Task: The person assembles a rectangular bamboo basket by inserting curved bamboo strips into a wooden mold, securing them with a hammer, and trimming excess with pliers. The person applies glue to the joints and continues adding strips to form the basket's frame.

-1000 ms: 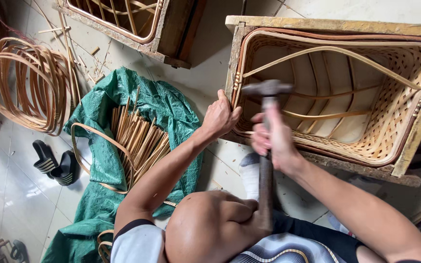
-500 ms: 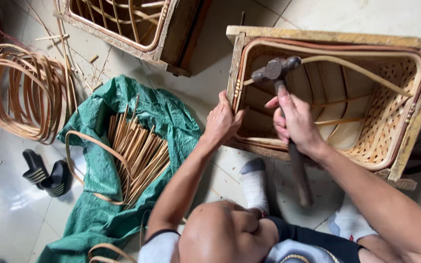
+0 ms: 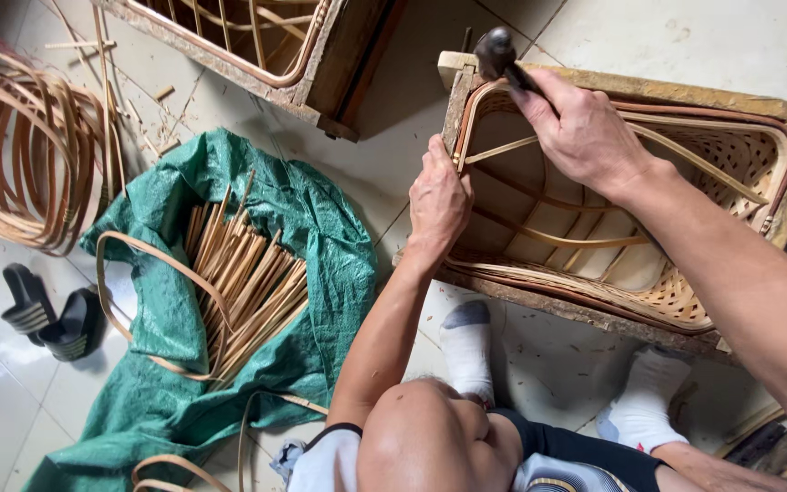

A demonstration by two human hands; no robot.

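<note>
Grip: right hand clasps hammer; left hand pinches rim of woven basket.

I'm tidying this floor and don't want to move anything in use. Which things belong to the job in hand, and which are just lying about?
In use:
- hammer, gripped by the right hand
- woven basket in its wooden frame, steadied at the rim by the left hand

Lying about:
- green tarp with bamboo strips
- coiled cane hoops
- black sandals
- second framed basket
</note>
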